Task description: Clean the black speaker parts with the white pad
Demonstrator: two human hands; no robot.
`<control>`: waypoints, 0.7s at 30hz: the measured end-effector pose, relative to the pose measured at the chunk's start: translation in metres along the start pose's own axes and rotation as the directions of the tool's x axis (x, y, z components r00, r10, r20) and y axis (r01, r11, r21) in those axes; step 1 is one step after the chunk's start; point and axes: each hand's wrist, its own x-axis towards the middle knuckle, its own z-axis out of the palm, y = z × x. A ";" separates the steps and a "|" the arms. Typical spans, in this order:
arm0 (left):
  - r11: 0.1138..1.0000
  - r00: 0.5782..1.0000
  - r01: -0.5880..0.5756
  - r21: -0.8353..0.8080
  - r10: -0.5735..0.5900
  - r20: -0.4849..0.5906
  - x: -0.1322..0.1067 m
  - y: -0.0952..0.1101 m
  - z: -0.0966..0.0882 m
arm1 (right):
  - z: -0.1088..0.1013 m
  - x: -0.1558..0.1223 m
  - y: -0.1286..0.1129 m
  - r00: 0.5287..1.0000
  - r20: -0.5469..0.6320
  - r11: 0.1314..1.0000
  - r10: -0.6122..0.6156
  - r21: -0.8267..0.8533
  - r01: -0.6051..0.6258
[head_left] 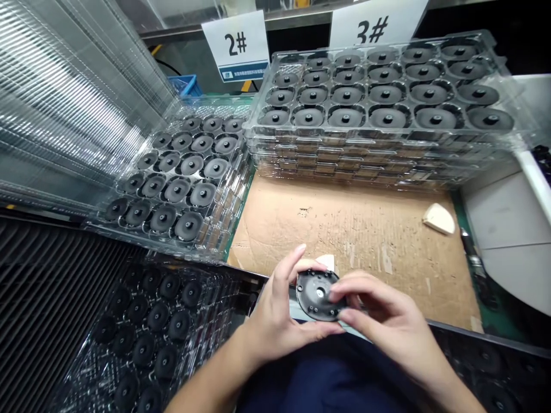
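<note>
Clear plastic trays [64, 103] stand stacked on edge at far left. Below them, a loaded tray [206, 275] and a lower tray [155, 321] hold rows of black discs. Behind sits a blue crate [185, 86]. Two white cards are readable: "2#" [235, 46], with a blue strip of small illegible print, and "3#" [379, 23], cut off by the frame top. Under 3#, a tray stack [344, 135] sits on the tabletop, top layer full of black discs with raised centres. Below it lies a stained cardboard sheet [357, 241], carrying a cream wedge-shaped pad [439, 219]. A green mat edge [467, 269] and a white panel [508, 223] close the right side. Black disc [312, 295] is held off the cardboard sheet, centre hole and small holes facing up, above dark blue clothing [322, 378]. Left hand [275, 310] pinches its left rim, thumb up top. Right hand [379, 310] pinches its right side, fingers curled over the face.
</note>
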 end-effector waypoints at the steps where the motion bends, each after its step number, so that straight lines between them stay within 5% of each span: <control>1: 1.000 1.000 0.012 0.027 -0.012 0.007 0.001 0.000 -0.001 | 0.001 0.003 0.001 0.999 0.024 0.998 0.049 0.047 -0.050; 6: 0.989 0.990 0.111 0.102 -0.119 0.077 0.008 0.002 -0.014 | 0.007 0.027 0.014 0.993 0.022 0.955 0.115 0.272 -0.116; 12: 0.973 0.977 0.211 0.095 -0.208 -0.045 0.016 0.001 -0.046 | 0.009 0.093 0.017 0.992 0.071 0.992 -0.105 0.080 0.100; 17: 0.939 0.997 0.062 0.339 -0.043 -0.065 0.045 0.009 -0.088 | -0.017 0.165 0.055 0.958 -0.082 0.956 -0.274 -0.131 0.262; 21: 0.790 0.986 -0.012 0.613 0.112 -0.125 0.109 0.030 -0.128 | -0.036 0.186 0.090 0.937 -0.198 0.942 -0.289 -0.234 0.241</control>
